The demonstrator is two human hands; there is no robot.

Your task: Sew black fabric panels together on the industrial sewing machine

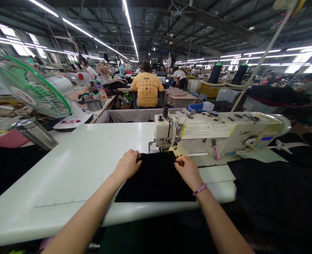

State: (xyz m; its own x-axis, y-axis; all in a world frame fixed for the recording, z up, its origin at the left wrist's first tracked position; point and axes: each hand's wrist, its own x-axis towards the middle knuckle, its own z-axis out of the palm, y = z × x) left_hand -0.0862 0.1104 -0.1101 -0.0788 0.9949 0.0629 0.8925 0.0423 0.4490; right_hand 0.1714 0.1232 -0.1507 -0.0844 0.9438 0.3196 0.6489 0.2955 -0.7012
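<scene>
We are facing a sewing machine (pixel 211 130) on a pale counter (pixel 65 176), where a piece of black cloth (pixel 156 180) is lying flat. Our left hand (pixel 128 164) is pinching its far left corner; our right hand (pixel 188 171), apart from the left, is gripping the right edge near the far corner. The cloth is spreading between them and toward us, its far edge reaching the machine's stitching end; we cannot tell whether the needle is touching it. We are probably lining up that edge, and the next move is likely calling for steady, straight feeding.
</scene>
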